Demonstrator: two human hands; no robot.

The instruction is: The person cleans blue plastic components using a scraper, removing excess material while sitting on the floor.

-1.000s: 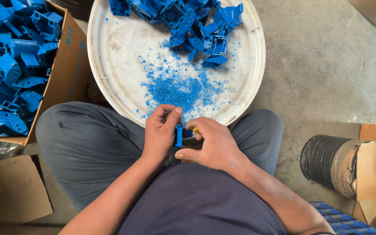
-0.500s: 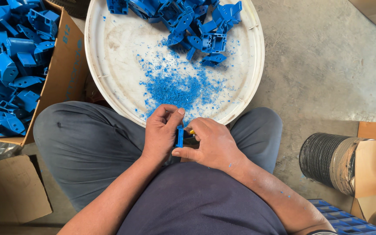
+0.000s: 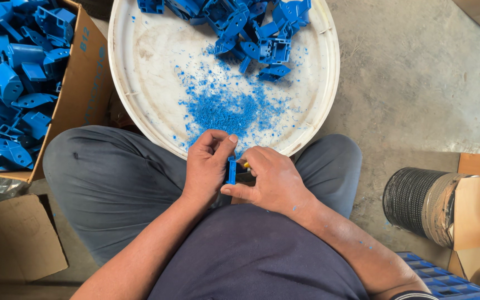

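My left hand (image 3: 206,169) pinches a small blue plastic part (image 3: 231,170) between thumb and fingers, just over my lap. My right hand (image 3: 270,183) is closed around a small tool with a yellow bit (image 3: 246,165) showing, pressed against the same part. Both hands hover at the near rim of a round white tray (image 3: 140,83). A heap of blue shavings (image 3: 223,108) lies in the tray's middle, and a pile of blue plastic parts (image 3: 245,28) sits at its far side.
A cardboard box (image 3: 81,83) full of blue plastic parts (image 3: 6,83) stands at the left. A flattened carton (image 3: 12,239) lies lower left. A black ribbed roll (image 3: 418,200) and brown cardboard (image 3: 479,205) sit on the concrete floor at the right; a blue crate corner (image 3: 440,280) is lower right.
Both hands stay together on the small blue part with only slight finger shifts. The view has drifted a little.
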